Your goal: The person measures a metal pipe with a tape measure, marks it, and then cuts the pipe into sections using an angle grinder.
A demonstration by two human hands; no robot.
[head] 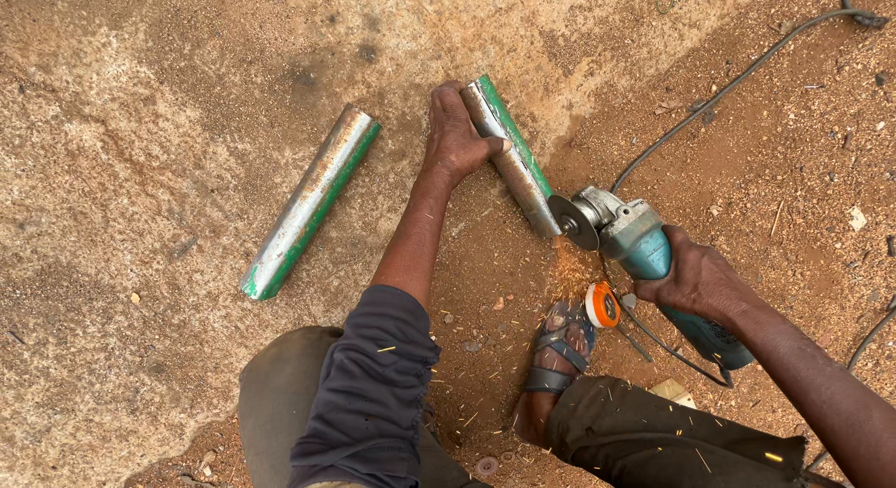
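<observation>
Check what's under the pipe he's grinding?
The pipe lies straight on bare sandy ground, pinned by the left hand. The right hand holds the grinder at its near end. The underside is hidden.

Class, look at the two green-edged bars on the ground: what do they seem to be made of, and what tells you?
Held bar and loose bar: probably steel, bare grey and shiny with a green-painted edge. Sparks at the angle grinder disc suggest metal.

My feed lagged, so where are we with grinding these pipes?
One pipe lies apart, untouched. In hand: left hand pins the other pipe to the ground while right hand runs the grinder at its near end, sparks flying. That end remains unfinished.
</observation>
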